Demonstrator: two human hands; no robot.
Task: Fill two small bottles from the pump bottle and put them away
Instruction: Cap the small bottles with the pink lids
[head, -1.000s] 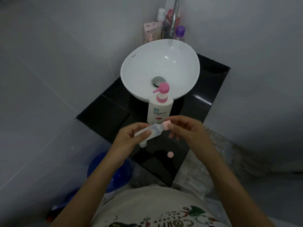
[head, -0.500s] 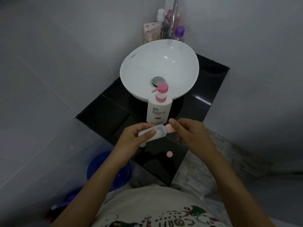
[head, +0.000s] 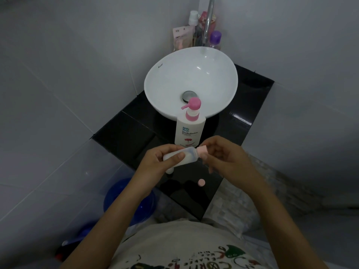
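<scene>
2 small bottles [head: 184, 157], 2 pink caps [head: 202, 150], 1 pump bottle [head: 189, 129], 2 hands [head: 157, 162].

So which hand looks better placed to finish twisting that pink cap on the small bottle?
The right hand, probably: its fingertips already pinch the pink cap on the small translucent plastic bottle, which lies sideways. The left hand is wrapped around the bottle's body, steadying it.

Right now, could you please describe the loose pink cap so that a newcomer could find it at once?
Start at the white basin on the black counter. Toward the counter's near edge, below the hands, lies the loose pink cap. Unlike the pink cap on the held bottle, it rests alone on the black surface.
</scene>
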